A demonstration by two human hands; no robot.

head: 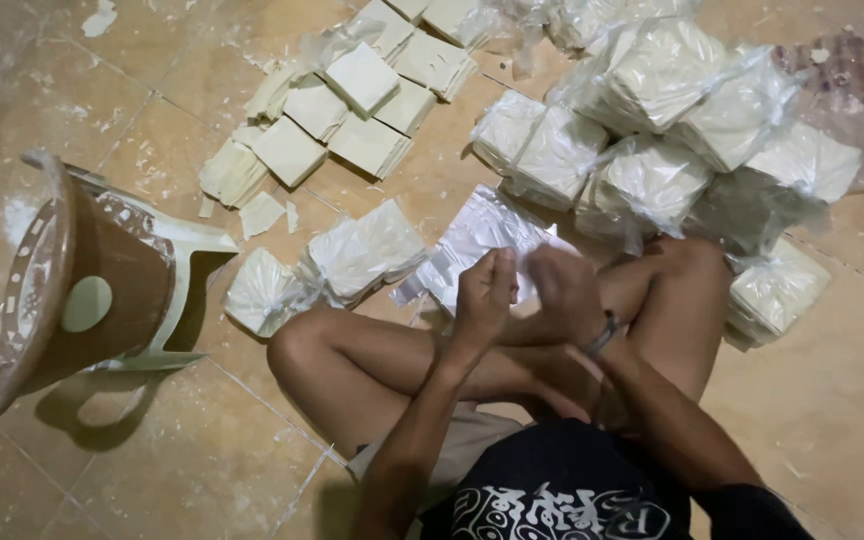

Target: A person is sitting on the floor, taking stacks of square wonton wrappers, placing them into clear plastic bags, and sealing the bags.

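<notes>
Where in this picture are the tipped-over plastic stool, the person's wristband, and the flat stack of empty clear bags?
Plastic stool (102,290), head view: on its brown side wall.
Wristband (604,332), head view: on the band at the right wrist.
Stack of clear bags (477,235), head view: on the top sheet, above the hands.

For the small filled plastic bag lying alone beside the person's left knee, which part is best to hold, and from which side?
Probably the loose twisted neck of the small filled bag, at its end nearest the knee, approached from above. The body is packed with flat white sheets and looks bulky, while the gathered plastic is thin and free. Nothing lies on it.
</notes>
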